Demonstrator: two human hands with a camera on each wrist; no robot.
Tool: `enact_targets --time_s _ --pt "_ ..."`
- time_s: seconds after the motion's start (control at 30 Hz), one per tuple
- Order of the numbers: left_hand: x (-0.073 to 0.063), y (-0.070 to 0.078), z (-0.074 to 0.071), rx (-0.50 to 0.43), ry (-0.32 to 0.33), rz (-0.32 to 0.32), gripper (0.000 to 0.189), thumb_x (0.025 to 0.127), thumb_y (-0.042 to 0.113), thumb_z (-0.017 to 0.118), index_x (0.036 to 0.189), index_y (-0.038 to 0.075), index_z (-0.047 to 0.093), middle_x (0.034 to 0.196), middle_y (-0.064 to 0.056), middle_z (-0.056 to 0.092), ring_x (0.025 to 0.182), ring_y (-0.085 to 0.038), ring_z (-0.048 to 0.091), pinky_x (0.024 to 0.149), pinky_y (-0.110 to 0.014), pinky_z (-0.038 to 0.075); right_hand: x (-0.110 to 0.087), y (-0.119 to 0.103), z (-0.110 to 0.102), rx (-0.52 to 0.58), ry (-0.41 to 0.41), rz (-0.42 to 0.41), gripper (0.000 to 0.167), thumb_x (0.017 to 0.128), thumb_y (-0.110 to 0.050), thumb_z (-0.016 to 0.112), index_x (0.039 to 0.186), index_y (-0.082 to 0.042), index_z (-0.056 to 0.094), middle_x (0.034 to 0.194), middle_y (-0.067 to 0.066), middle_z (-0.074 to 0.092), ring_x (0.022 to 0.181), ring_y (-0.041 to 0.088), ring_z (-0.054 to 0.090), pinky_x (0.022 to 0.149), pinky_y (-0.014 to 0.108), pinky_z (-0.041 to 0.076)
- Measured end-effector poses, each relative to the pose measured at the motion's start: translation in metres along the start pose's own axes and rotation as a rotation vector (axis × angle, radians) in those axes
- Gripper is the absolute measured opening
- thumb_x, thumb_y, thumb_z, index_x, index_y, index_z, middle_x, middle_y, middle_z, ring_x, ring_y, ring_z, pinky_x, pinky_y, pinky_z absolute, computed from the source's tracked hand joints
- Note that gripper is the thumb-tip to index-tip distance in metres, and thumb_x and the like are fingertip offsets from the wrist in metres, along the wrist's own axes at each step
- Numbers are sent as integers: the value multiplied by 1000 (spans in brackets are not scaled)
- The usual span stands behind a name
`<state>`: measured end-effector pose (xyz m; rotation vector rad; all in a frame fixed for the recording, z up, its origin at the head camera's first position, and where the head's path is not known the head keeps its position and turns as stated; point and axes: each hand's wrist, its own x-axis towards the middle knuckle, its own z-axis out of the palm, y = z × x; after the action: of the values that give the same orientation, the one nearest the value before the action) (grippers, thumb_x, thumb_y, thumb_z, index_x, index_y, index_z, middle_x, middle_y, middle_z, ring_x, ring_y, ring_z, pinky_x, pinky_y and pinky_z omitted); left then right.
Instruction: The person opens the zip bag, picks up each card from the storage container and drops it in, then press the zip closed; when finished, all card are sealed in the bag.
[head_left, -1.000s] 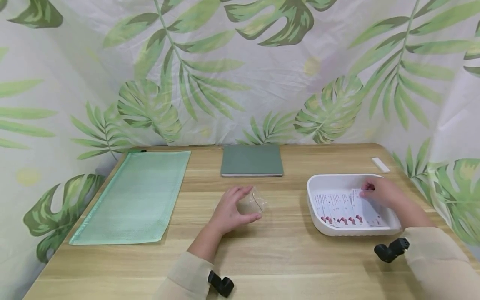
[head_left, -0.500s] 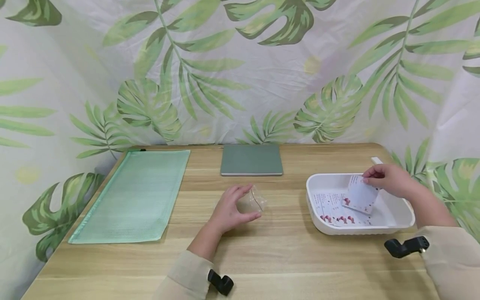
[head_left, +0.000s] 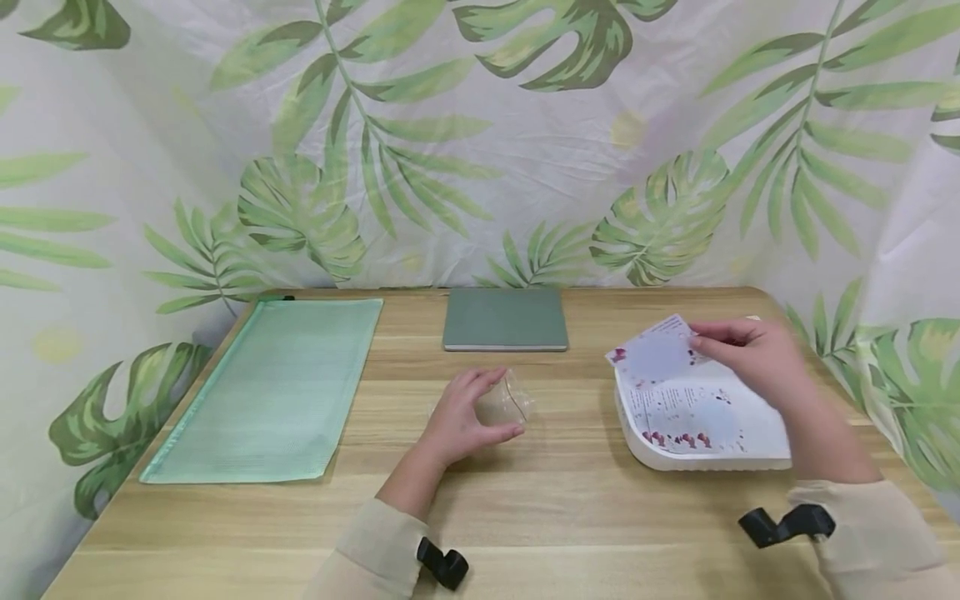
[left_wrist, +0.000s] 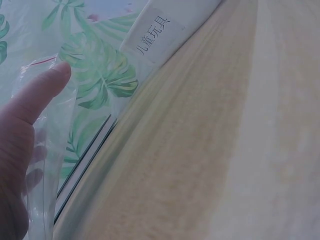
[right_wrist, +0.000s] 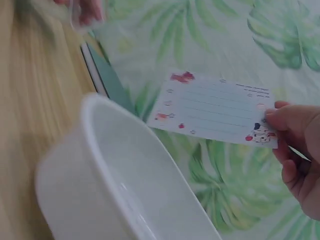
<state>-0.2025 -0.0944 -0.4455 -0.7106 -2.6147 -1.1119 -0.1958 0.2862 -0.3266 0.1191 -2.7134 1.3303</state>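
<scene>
In the head view my left hand [head_left: 457, 425] holds a small clear zip bag [head_left: 508, 402] over the middle of the table, thumb and fingers spread round it. A red line along the bag's mouth [left_wrist: 42, 61] shows in the left wrist view. My right hand [head_left: 753, 358] pinches a note card [head_left: 654, 354] by one edge, raised above the white plastic basin [head_left: 651, 457]. Printed lines and small red pictures cover the card's face [right_wrist: 215, 107] in the right wrist view. Several more printed cards [head_left: 671, 412] lie in the basin.
A green mesh zip pouch [head_left: 270, 392] lies flat at the left. A dark green notebook [head_left: 506, 319] rests near the table's back edge. Behind the basin, the small white object is mostly hidden by my right hand. A leaf-patterned cloth [head_left: 420, 150] hangs behind the table.
My right hand has lifted the note card out of the basin and moved it up and leftward, tilting it. The left hand and the bag have stayed in place.
</scene>
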Motion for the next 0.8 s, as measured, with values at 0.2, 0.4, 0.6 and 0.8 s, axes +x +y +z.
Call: enact_targets --time_s 0.2,0.4,0.6,0.8 --pt "1 2 0 18 13 -4 84 67 41 86 139 13 55 125 -13 59 119 -34 53 101 -52 43 -12 -21 52 223 71 40 29 89 -19 71 116 -10 70 79 -28 67 73 -2 62 66 18 52" --pt "1 2 0 49 24 -4 88 65 44 86 140 13 53 125 -13 58 119 -34 53 104 -53 39 -20 -36 101 385 140 126 36 89 -10 69 119 8 62 72 -21 63 66 1 60 65 18 53" --pt "1 4 -1 72 27 3 90 64 45 86 140 10 52 125 -14 58 120 -35 52 105 -53 37 -28 -44 129 532 154 164 31 88 -3 68 115 11 62 71 -15 64 67 2 58 63 19 52" --pt "0 5 -2 98 39 -2 91 63 45 86 139 8 52 126 -15 57 120 -36 51 105 -54 36 -30 -41 138 554 118 191 32 87 0 68 115 13 62 70 -15 64 66 2 60 64 19 54"
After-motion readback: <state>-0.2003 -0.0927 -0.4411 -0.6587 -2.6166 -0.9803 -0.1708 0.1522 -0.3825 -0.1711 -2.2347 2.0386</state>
